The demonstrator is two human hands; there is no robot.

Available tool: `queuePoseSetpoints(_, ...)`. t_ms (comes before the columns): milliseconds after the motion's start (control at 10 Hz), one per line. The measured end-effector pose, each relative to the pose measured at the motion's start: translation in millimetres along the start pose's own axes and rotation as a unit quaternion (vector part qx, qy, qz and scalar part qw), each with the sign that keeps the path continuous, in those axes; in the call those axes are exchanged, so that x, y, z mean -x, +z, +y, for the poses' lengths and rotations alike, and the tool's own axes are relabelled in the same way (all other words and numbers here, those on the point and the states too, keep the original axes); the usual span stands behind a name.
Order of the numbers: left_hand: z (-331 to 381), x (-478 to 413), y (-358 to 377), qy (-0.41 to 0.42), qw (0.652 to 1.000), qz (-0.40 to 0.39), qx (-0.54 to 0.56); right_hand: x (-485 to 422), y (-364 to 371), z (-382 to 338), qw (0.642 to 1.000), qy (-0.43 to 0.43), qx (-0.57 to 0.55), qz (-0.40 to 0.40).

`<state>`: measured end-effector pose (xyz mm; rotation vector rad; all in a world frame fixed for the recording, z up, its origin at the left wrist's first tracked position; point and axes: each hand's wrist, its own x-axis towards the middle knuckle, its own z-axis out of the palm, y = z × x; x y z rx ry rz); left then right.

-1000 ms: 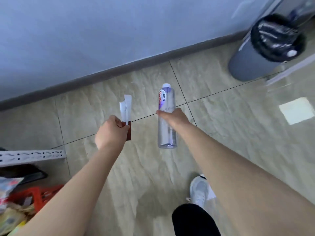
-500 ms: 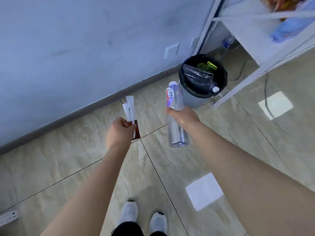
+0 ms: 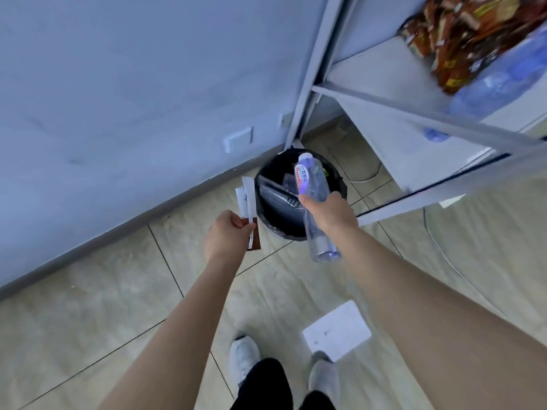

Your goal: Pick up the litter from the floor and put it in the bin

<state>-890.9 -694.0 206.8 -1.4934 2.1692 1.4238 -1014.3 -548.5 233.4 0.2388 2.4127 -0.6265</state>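
Fingers of the right hand (image 3: pixel 328 213) are clamping a clear plastic bottle (image 3: pixel 314 202) over the black-lined bin (image 3: pixel 268 216); at nine o'clock, the left hand (image 3: pixel 226 236) is pinching a torn wrapper (image 3: pixel 248 210).

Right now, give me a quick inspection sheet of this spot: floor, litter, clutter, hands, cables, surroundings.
Surface: tiled floor, a white sheet lying by the shoes.
Job's things: clear bottle held over the black-lined bin; torn wrapper held beside the bin.
Clutter: rubbish already in the bin.
Grips: left hand pinches the wrapper; right hand grips the bottle.
Cables: white cable on the floor, right.
Surroundings: wall, metal shelf with snack packets.
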Motion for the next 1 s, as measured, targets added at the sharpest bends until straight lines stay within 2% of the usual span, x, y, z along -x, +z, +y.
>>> queuePoseSetpoints(100,28.0,-18.3,32.1,-0.011,1.0,-0.011,0.02,-40.9,-19.5,-3.5,0.999,-0.012,0.019,-0.029)
queuePoseSetpoints(300,74.3,-76.9,98.8,-0.074,0.997,-0.012,0.033,-136.3,-43.8,-10.8,0.984,0.026,0.048,-0.17)
queuePoseSetpoints(500,87.7,-122.4,142.7,-0.147,0.989,-0.023,-0.01,-190.9,-26.9,-0.6,0.962,0.044,0.116,-0.243)
queuePoseSetpoints(600,88.1,-124.9,147.5,-0.177,0.984,-0.018,-0.008,-199.6,-13.8,3.2,0.965,0.035,0.104,-0.24)
queuePoseSetpoints(800,83.4,-108.4,132.0,-0.141,0.987,0.034,-0.075,-193.8,-2.2,2.5,0.96,-0.044,0.168,-0.218)
queuePoseSetpoints(1000,70.4,-73.4,92.5,-0.1,0.975,0.071,-0.183,-164.6,1.0,-8.6,0.951,-0.159,0.216,-0.151)
